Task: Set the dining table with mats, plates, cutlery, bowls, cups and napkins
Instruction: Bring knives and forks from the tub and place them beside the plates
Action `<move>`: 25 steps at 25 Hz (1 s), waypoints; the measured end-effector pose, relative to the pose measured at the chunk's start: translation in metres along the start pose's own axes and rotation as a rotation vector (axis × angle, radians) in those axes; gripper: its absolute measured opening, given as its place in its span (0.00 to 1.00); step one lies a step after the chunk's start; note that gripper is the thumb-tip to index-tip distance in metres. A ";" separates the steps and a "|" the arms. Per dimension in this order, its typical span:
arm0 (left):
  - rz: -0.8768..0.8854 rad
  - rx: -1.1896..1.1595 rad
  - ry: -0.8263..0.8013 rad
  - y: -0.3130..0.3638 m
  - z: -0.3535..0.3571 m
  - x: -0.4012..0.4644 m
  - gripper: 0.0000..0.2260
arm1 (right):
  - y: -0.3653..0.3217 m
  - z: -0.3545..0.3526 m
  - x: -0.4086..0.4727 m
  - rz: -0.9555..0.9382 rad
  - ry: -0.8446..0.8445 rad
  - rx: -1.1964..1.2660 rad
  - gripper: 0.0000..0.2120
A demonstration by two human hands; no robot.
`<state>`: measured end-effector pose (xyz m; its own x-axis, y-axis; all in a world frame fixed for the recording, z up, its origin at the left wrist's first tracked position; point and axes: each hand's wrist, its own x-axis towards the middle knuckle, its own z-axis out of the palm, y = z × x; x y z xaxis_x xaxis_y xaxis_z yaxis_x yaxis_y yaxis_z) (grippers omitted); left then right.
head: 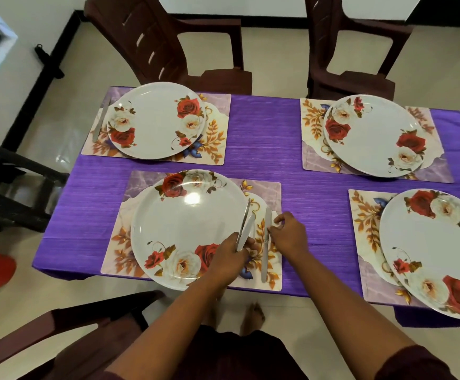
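Note:
Several floral mats lie on the purple tablecloth (264, 138), each with a white rose-patterned plate. On the near left mat (274, 193) sits a plate (190, 231). My left hand (228, 259) grips two knives (245, 226) above that plate's right rim. My right hand (289, 234) pinches a third knife (266, 242) that lies on the mat to the right of the plate. Another knife (101, 120) lies left of the far left plate (156, 120). The far right plate (374, 135) and near right plate (437, 253) have no cutlery beside them.
Two dark brown chairs (168, 45) (355, 50) stand at the far side, another chair (72, 338) at the near left. A dark stool (6, 182) stands off the table's left end. My bare feet (254, 316) show below the table edge.

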<state>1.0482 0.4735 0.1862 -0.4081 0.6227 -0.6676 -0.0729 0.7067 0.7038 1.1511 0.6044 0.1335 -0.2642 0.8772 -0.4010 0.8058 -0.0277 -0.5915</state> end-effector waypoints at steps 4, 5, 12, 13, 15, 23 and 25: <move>-0.024 -0.045 -0.008 0.000 -0.002 0.004 0.11 | 0.009 0.001 -0.012 -0.142 -0.099 -0.087 0.27; -0.034 -0.061 -0.008 0.002 -0.003 0.005 0.12 | 0.012 0.002 -0.015 -0.160 -0.135 -0.126 0.31; -0.046 -0.198 -0.029 0.002 -0.009 0.005 0.11 | 0.016 0.001 -0.016 -0.134 -0.109 -0.117 0.38; -0.023 -0.241 -0.053 0.001 -0.012 0.003 0.11 | 0.015 0.000 -0.017 -0.130 -0.103 -0.108 0.38; -0.024 -0.268 -0.073 0.001 -0.016 0.002 0.12 | 0.013 -0.001 -0.019 -0.117 -0.111 -0.106 0.38; -0.034 -0.654 -0.324 0.018 -0.015 0.008 0.12 | -0.013 -0.014 -0.038 -0.047 0.061 0.416 0.04; 0.010 -0.636 -0.338 0.022 -0.007 0.012 0.12 | -0.018 -0.020 -0.048 0.011 0.075 0.581 0.07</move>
<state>1.0356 0.4940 0.1952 -0.1154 0.7709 -0.6264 -0.6283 0.4318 0.6472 1.1601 0.5720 0.1771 -0.2027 0.9062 -0.3711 0.3797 -0.2766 -0.8828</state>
